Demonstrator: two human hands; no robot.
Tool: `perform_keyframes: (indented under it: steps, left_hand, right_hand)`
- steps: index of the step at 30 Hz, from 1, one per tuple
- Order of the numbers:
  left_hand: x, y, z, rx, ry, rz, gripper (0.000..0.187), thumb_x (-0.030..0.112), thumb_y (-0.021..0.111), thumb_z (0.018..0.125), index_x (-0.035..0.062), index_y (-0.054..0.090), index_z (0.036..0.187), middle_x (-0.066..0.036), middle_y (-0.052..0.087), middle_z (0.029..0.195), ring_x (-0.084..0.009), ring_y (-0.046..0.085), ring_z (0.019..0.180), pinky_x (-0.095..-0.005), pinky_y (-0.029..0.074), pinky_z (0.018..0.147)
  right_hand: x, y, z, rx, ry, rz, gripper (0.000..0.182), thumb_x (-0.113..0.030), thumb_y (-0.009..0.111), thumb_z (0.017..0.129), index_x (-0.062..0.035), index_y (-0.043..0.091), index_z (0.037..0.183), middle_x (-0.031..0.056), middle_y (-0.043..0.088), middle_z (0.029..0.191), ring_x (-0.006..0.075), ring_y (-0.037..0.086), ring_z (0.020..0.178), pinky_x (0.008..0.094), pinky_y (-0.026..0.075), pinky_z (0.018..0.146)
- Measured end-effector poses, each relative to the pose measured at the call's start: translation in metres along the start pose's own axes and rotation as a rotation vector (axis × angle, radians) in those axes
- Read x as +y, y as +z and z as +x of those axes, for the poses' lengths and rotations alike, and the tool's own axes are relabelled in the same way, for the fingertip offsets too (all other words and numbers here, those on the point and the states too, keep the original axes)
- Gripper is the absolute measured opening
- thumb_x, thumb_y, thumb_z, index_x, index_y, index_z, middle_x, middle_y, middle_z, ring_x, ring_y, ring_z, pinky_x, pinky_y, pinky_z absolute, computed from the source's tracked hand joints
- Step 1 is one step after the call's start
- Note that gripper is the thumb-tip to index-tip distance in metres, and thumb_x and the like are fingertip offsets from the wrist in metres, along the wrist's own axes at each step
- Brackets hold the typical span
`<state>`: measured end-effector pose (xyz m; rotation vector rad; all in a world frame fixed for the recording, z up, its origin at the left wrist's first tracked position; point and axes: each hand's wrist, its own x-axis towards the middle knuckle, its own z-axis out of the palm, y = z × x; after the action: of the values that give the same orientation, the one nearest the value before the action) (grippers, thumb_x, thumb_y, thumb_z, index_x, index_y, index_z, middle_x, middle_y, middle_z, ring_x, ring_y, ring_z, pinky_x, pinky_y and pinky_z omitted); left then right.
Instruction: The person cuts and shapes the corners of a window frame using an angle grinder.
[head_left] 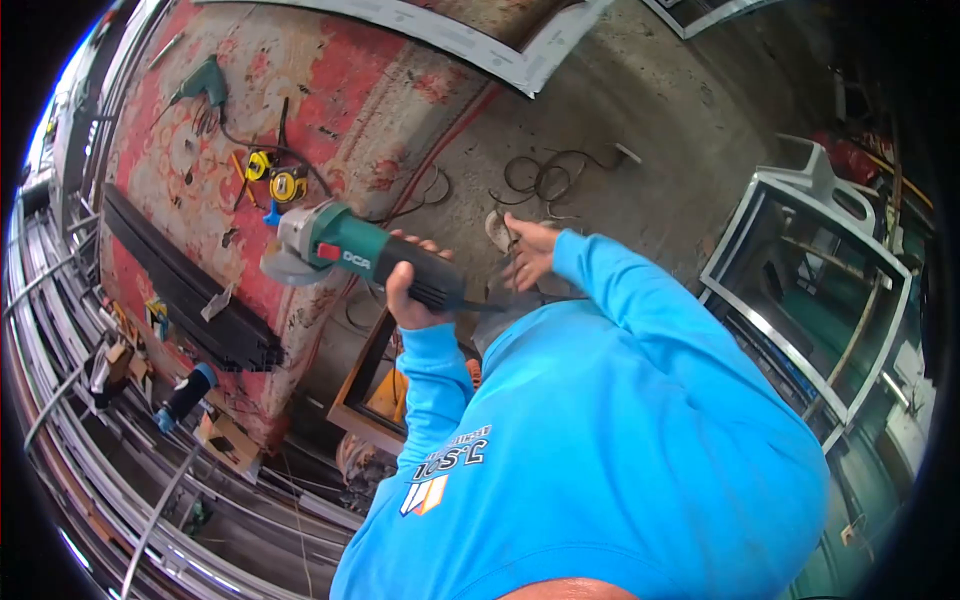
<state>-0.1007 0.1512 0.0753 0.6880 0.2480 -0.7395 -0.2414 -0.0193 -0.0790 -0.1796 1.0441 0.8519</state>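
Note:
My left hand (408, 297) is wrapped round the body of a green and black angle grinder (355, 247) marked DCA. The grinder's metal head and disc (293, 262) point left, over the patterned red carpet. Beside its rear end, my right hand (532, 252) has its fingers curled in on a thin dark power cord. A small pale piece (498, 230) shows just past those fingers; I cannot make out what it is. Both arms are in blue sleeves.
On the worn carpet (255, 60) lie a green drill (205, 82), yellow tape measures (288, 185) and dark profiles (180, 275). A coiled cable (545, 178) rests on the concrete. Framed glass (810, 285) stands at right, a white frame (480, 50) ahead, metal bars (60, 400) at left.

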Motion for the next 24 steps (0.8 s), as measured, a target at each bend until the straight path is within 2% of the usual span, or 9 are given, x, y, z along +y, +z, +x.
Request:
perform_keyframes:
  steps: [2, 4, 6, 11, 13, 16, 18, 22, 24]
  left_hand:
    - [-0.009, 0.034, -0.023, -0.108, -0.086, 0.021, 0.066, 0.022, 0.074, 0.074, 0.0068, 0.046, 0.132, -0.009, 0.056, 0.112, -0.0249, 0.059, 0.101, -0.0453, 0.053, 0.085]
    - [-0.011, 0.055, -0.037, -0.197, -0.177, 0.051, 0.07, 0.022, 0.075, 0.072, 0.0064, 0.045, 0.133, -0.008, 0.054, 0.112, -0.0245, 0.058, 0.101, -0.0439, 0.052, 0.085]
    - [-0.01, 0.072, -0.045, -0.331, -0.226, 0.215, 0.076, 0.022, 0.077, 0.068, 0.006, 0.043, 0.134, -0.008, 0.051, 0.113, -0.0248, 0.055, 0.101, -0.0429, 0.052, 0.085]
    - [0.006, 0.101, -0.047, -0.46, -0.2, 0.217, 0.081, 0.024, 0.08, 0.067, 0.0057, 0.041, 0.136, -0.008, 0.05, 0.112, -0.0247, 0.053, 0.102, -0.0423, 0.051, 0.085]
    - [0.013, 0.109, -0.036, -0.477, -0.092, 0.241, 0.08, 0.025, 0.08, 0.069, 0.0059, 0.041, 0.137, -0.008, 0.05, 0.114, -0.0244, 0.051, 0.104, -0.0421, 0.051, 0.085]
    - [0.032, 0.108, -0.016, -0.471, -0.117, 0.293, 0.081, 0.021, 0.078, 0.068, 0.0049, 0.039, 0.137, -0.01, 0.049, 0.116, -0.0262, 0.051, 0.106, -0.0436, 0.051, 0.087]
    - [0.034, 0.113, -0.006, -0.478, -0.12, 0.326, 0.081, 0.021, 0.078, 0.068, 0.0041, 0.04, 0.138, -0.01, 0.049, 0.116, -0.0263, 0.052, 0.105, -0.0431, 0.052, 0.087]
    - [0.017, 0.135, 0.014, -0.523, -0.138, 0.415, 0.081, 0.02, 0.077, 0.068, 0.0011, 0.041, 0.138, -0.012, 0.05, 0.119, -0.0271, 0.053, 0.104, -0.0433, 0.052, 0.086]
    - [0.001, 0.15, 0.02, -0.525, -0.143, 0.434, 0.081, 0.02, 0.077, 0.068, -0.0001, 0.041, 0.138, -0.013, 0.05, 0.119, -0.0273, 0.054, 0.104, -0.0435, 0.052, 0.085]
  right_hand:
    - [0.009, -0.032, 0.034, -0.295, -0.038, 0.404, 0.098, -0.072, 0.052, 0.088, 0.0107, 0.041, 0.14, 0.0361, 0.049, 0.136, 0.0483, 0.053, 0.124, 0.059, 0.047, 0.098]
    - [-0.014, -0.045, 0.021, 0.057, -0.859, 0.698, 0.069, -0.05, 0.063, 0.092, 0.0104, 0.051, 0.123, 0.0316, 0.059, 0.119, 0.0358, 0.066, 0.098, 0.0416, 0.059, 0.077]
    - [-0.05, -0.13, -0.047, -0.05, -0.944, 1.113, 0.03, -0.025, 0.061, 0.087, 0.0007, 0.055, 0.101, 0.0179, 0.063, 0.088, 0.0215, 0.059, 0.063, 0.0331, 0.053, 0.058]
    - [0.028, -0.305, -0.24, 0.28, -1.354, 1.376, 0.065, -0.051, 0.056, 0.088, 0.0097, 0.054, 0.111, 0.0238, 0.059, 0.093, 0.0285, 0.055, 0.071, 0.0382, 0.042, 0.061]
    - [0.099, -0.38, -0.285, 0.411, -1.671, 1.02, 0.069, -0.053, 0.056, 0.086, 0.0101, 0.053, 0.114, 0.0241, 0.061, 0.096, 0.0292, 0.054, 0.072, 0.0369, 0.04, 0.06]
    - [0.208, -0.451, -0.362, 0.538, -1.866, 1.058, 0.073, -0.052, 0.052, 0.088, 0.014, 0.05, 0.121, 0.0262, 0.061, 0.102, 0.0314, 0.055, 0.076, 0.0387, 0.041, 0.063]
    - [0.286, -0.503, -0.403, 0.258, -1.87, 1.208, 0.072, -0.046, 0.06, 0.088, 0.0166, 0.048, 0.122, 0.0285, 0.06, 0.113, 0.0344, 0.057, 0.091, 0.0432, 0.046, 0.076]
    - [0.32, -0.506, -0.42, 0.841, -1.714, 1.398, 0.049, -0.032, 0.062, 0.093, 0.0106, 0.054, 0.115, 0.0221, 0.067, 0.1, 0.0289, 0.065, 0.079, 0.0352, 0.051, 0.063]
    - [0.324, -0.524, -0.394, 0.74, -1.569, 1.193, 0.028, -0.026, 0.058, 0.098, 0.0019, 0.058, 0.102, 0.0198, 0.069, 0.096, 0.0281, 0.067, 0.075, 0.0327, 0.052, 0.057]
